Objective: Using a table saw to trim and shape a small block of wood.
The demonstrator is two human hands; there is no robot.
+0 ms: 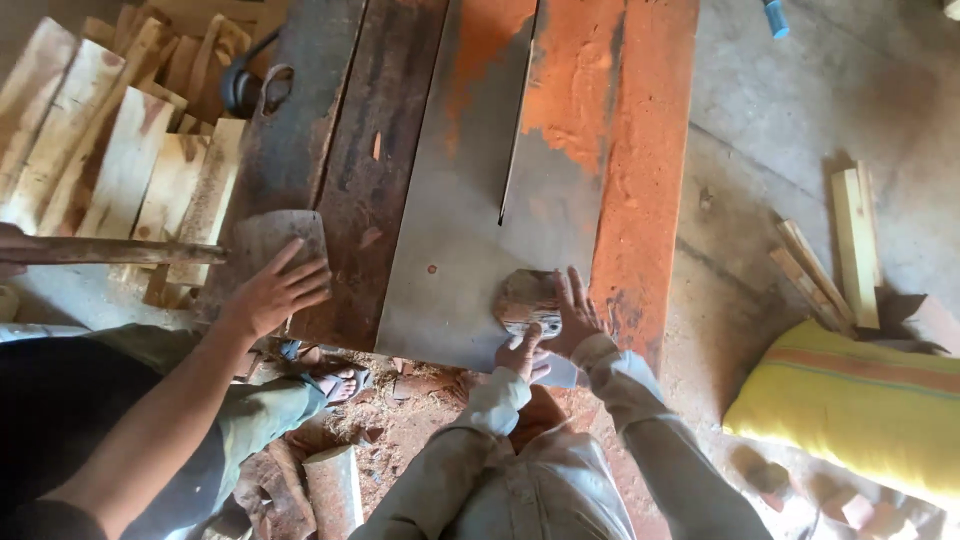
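Observation:
A small rounded wooden piece (524, 297) lies flat on the grey metal saw table (450, 250), near its front edge. My left hand (521, 353) grips the piece's near edge with fingers curled. My right hand (573, 316) lies against its right side with fingers spread, pressing it down. The piece sits just in front of the narrow blade slot (511, 150); no blade shows above the slot. Both my arms wear grey sleeves.
Orange sawdust (640, 150) covers the table's right side. At left, a co-worker's hand (275, 290) rests on a flat wooden block (270, 236), and a long stick (110, 250) crosses stacked planks (100, 150). On the floor lie offcuts (850, 250) and a yellow sack (850, 400).

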